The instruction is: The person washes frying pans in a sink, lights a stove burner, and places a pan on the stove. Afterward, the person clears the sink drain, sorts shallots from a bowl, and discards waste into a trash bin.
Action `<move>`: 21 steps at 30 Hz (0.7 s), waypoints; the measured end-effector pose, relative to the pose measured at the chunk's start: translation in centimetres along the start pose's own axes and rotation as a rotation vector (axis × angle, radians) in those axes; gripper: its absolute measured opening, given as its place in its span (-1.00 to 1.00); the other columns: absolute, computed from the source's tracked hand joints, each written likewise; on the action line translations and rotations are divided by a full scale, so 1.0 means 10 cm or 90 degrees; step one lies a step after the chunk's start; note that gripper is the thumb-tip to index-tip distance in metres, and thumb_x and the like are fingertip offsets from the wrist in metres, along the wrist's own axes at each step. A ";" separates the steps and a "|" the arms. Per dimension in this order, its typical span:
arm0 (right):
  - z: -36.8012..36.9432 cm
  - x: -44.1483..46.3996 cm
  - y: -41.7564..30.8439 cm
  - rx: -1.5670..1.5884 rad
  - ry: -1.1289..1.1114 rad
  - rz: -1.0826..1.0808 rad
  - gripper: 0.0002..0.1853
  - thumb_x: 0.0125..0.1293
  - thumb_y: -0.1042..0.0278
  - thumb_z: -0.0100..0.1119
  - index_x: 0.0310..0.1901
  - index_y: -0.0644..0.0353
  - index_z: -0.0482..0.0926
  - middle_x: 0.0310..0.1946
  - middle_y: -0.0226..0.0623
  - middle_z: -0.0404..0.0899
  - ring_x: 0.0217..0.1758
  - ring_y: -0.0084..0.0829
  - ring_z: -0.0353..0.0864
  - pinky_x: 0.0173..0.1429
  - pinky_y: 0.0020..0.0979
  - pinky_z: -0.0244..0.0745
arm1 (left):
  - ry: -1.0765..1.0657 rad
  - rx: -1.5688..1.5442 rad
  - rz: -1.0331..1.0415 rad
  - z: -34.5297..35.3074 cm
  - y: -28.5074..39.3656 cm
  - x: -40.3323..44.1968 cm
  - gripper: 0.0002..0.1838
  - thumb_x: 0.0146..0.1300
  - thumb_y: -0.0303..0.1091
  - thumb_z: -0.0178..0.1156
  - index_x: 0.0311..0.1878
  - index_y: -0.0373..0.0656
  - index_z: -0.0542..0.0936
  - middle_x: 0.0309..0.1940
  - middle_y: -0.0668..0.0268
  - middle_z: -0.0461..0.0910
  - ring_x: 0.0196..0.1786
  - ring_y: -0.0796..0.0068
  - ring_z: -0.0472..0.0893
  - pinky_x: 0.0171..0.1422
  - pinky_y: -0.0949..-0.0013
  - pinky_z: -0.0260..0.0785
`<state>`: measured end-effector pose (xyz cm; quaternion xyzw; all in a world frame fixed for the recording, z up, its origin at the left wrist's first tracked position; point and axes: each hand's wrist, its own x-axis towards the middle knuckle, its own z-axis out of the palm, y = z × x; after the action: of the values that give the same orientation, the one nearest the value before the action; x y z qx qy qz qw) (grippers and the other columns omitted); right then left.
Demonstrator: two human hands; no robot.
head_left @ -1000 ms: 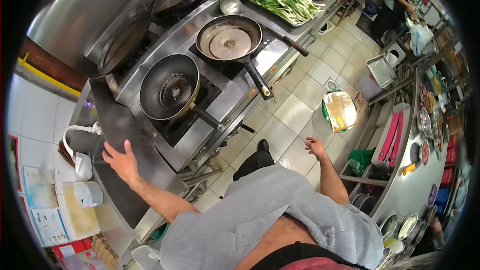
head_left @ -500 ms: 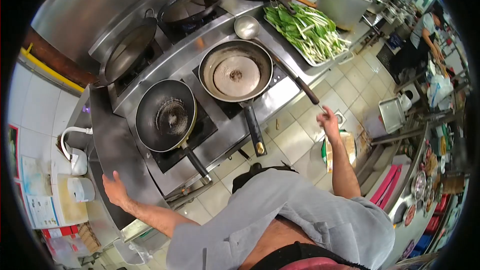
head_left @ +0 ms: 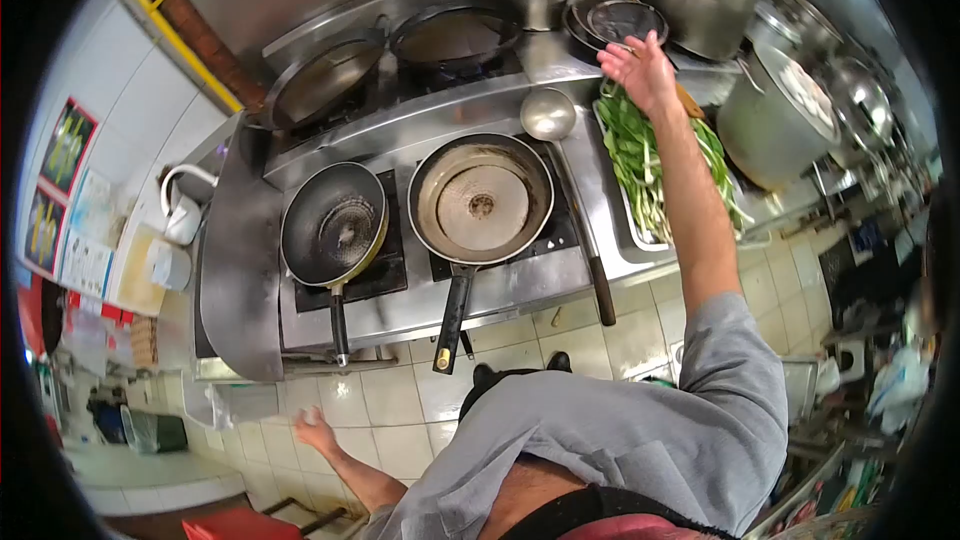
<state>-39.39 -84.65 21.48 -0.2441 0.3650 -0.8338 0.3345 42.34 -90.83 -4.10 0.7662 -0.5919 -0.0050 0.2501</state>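
My right hand reaches out over the counter with its fingers apart and nothing in it. Just beyond it is a round mesh strainer, resting on dark pans; whether the fingers touch it I cannot tell. Below my right forearm lies a tray of leafy greens, partly hidden by the arm. My left hand hangs low at my left side, over the floor, fingers loosely apart and holding nothing. A long-handled ladle lies beside a worn frying pan on the stove. To its left sits a black frying pan.
Two woks stand on the back burners. A large pot is right of the greens, with a taller pot behind. Pan handles stick out past the stove's front edge. A metal side panel borders the stove's left.
My right hand has risen from beside the ladle's handle to over the strainer and greens. My left hand has dropped away from the metal panel. The view has turned, and the ladle has shifted.
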 end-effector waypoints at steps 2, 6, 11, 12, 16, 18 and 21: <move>0.11 0.43 -0.13 0.048 0.001 -0.001 -0.19 0.26 -0.19 -0.28 0.26 0.33 -0.26 0.15 0.26 0.03 0.06 0.14 0.34 0.04 -0.02 0.37 | -0.133 -0.301 -0.147 0.52 -0.99 -0.71 -0.66 0.09 -0.23 0.21 -0.22 -0.36 0.49 -0.26 0.01 0.52 -0.29 0.08 0.50 -0.18 0.16 0.37; 0.23 1.18 -0.21 0.185 -0.014 0.043 -0.21 0.29 -0.13 -0.29 0.24 0.39 -0.28 0.21 0.30 -0.12 0.13 0.25 0.22 0.11 0.04 0.32 | -0.387 -0.356 -0.632 -0.13 -0.84 -2.37 -0.72 0.15 -0.18 0.11 -0.37 -0.26 0.46 -0.64 0.32 0.38 -0.59 0.41 0.37 -0.55 0.31 0.22; 0.27 1.73 -0.25 0.219 -0.101 0.157 -0.38 0.31 0.19 -0.16 0.11 0.68 0.00 0.09 0.33 0.16 0.17 0.09 0.25 0.19 -0.14 0.30 | -0.361 -0.478 -0.745 -0.59 -0.64 -3.37 -0.74 0.14 -0.18 0.11 -0.43 -0.20 0.39 -0.68 0.36 0.28 -0.65 0.46 0.27 -0.60 0.33 0.12; 0.27 1.73 -0.29 0.225 -0.106 0.173 -0.41 0.28 0.26 -0.11 0.10 0.67 0.02 0.09 0.33 0.16 0.16 0.08 0.26 0.19 -0.16 0.31 | -0.346 -0.495 -0.757 -0.63 -0.58 -3.47 -0.74 0.14 -0.18 0.12 -0.45 -0.18 0.38 -0.69 0.37 0.26 -0.66 0.47 0.25 -0.61 0.34 0.10; 0.20 1.89 -0.27 0.220 -0.093 0.204 -0.51 0.23 0.35 -0.02 0.02 0.63 0.15 -0.04 0.24 0.30 -0.01 -0.01 0.41 -0.02 -0.27 0.49 | -0.282 -0.561 -0.753 -0.80 -0.38 -3.67 -0.73 0.13 -0.18 0.12 -0.50 -0.13 0.33 -0.72 0.40 0.17 -0.71 0.51 0.16 -0.66 0.35 0.02; 0.19 2.05 -0.28 0.146 -0.080 0.239 -0.74 0.15 0.57 0.01 -0.16 0.57 0.30 -0.33 0.01 0.40 -0.36 -0.31 0.47 -0.34 -0.48 0.51 | -0.254 -0.591 -0.736 -0.85 -0.27 -3.64 -0.72 0.12 -0.18 0.13 -0.53 -0.11 0.30 -0.74 0.42 0.13 -0.73 0.53 0.12 -0.68 0.36 -0.02; 0.10 2.34 -0.20 0.199 -0.214 0.299 -0.84 0.14 0.59 0.00 -0.28 0.51 0.31 -0.45 -0.11 0.37 -0.47 -0.42 0.41 -0.43 -0.54 0.43 | -0.239 -0.610 -0.692 -0.77 -0.33 -3.46 -0.73 0.13 -0.17 0.13 -0.48 -0.10 0.30 -0.73 0.42 0.13 -0.72 0.54 0.12 -0.67 0.37 -0.02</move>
<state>-54.87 -101.30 27.51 -0.2331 0.2184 -0.7281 0.6065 37.28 -55.84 -8.62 0.7443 -0.0952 -0.5157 0.4136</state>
